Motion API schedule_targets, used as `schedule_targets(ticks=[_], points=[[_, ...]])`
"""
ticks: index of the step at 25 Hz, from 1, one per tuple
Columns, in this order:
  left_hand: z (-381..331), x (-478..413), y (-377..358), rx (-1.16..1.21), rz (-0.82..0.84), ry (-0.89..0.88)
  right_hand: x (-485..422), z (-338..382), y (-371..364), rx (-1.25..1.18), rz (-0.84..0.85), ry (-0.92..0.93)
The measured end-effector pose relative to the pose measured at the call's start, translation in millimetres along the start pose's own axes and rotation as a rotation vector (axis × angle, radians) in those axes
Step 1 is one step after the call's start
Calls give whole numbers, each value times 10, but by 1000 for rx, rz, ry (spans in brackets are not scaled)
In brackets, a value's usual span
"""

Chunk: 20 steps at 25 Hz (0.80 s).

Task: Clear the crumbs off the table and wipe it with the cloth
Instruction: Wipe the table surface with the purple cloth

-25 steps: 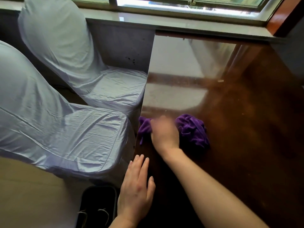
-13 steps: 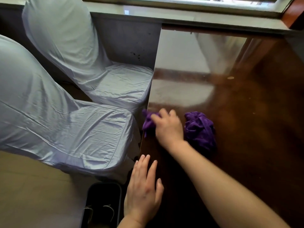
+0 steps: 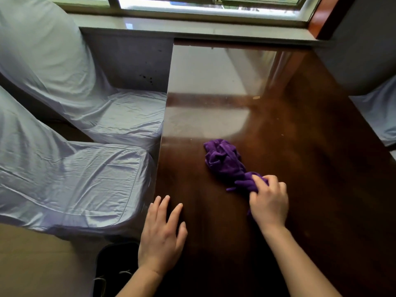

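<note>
A crumpled purple cloth [image 3: 225, 160] lies on the glossy dark wooden table [image 3: 310, 168], stretched out toward its middle. My right hand [image 3: 269, 201] grips the cloth's near end, fingers curled around the fabric. My left hand [image 3: 161, 234] rests flat on the table's near left edge, fingers spread, holding nothing. A small pale crumb [image 3: 256, 97] sits farther back on the table, and fine specks dot the shiny reflective part near it.
Two chairs in pale blue-grey covers, the near chair [image 3: 70, 181] and the far chair [image 3: 120, 112], stand against the table's left side. A dark bin [image 3: 115, 266] sits on the floor below the left edge. A window sill [image 3: 192, 26] runs behind the table. Another covered chair [image 3: 379, 112] is at right.
My right hand has dragged the cloth from the table's left edge rightward and nearer to me, now gripping one end. My left hand has stayed flat at the edge.
</note>
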<state>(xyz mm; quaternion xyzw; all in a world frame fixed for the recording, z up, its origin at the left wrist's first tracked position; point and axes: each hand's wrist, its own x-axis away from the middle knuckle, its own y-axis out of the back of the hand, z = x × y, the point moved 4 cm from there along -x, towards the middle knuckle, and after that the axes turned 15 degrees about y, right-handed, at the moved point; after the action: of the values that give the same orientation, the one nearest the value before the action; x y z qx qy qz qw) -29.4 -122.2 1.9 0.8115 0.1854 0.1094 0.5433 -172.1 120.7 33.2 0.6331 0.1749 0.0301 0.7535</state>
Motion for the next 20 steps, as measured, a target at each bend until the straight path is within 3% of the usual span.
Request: schedule_targets(ticks=[3,6,9,12,15,17,18,20], points=[[21,-4,36,114,39,37,497,508,0,-28,36,112],[75,-27,73,259,113,92,1236,1268,-14,-222,94,416],[0,121,64,130,123,-2,1676,1329,69,-307,81,634],[-181,459,-31,-20,117,-151,1740,493,274,-201,23,477],[-404,720,-166,-68,150,-215,1670,-577,448,-46,5,95],[-590,809,-254,-135,171,-232,1621,-837,487,-27,-32,-156],[-687,837,-292,-179,182,-231,1605,-758,457,-17,-36,-185],[-865,830,-341,-226,200,-203,1637,-356,338,-20,18,-9]])
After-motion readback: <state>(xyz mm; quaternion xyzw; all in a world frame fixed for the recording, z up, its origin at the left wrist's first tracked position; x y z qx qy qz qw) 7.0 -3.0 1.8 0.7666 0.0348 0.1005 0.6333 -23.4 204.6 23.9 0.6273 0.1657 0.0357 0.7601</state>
